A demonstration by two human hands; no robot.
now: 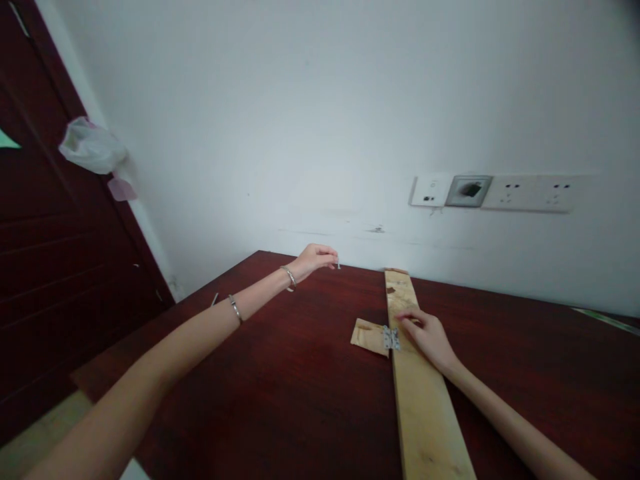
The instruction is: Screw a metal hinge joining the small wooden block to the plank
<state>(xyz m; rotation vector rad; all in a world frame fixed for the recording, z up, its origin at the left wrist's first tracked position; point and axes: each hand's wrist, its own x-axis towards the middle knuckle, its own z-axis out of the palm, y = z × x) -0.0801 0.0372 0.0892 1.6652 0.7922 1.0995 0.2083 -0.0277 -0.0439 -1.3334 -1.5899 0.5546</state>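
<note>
A long pale wooden plank point(423, 400) lies on the dark red table point(280, 387), running away from me toward the wall. A small metal hinge point(391, 338) sits at the plank's left edge, joining it to a small brown wooden piece point(369, 335). My right hand point(429, 337) rests on the plank just right of the hinge, fingers curled toward it. My left hand point(316, 258) is raised over the far side of the table, pinching a small screw point(339, 264) between fingertips. Two bracelets ring that wrist and forearm.
A white wall stands right behind the table, with a row of sockets and switches point(493, 192). A dark wooden door point(45, 253) is at the left, a plastic bag point(93, 148) hanging on it. A thin object point(215, 299) lies near the table's left edge.
</note>
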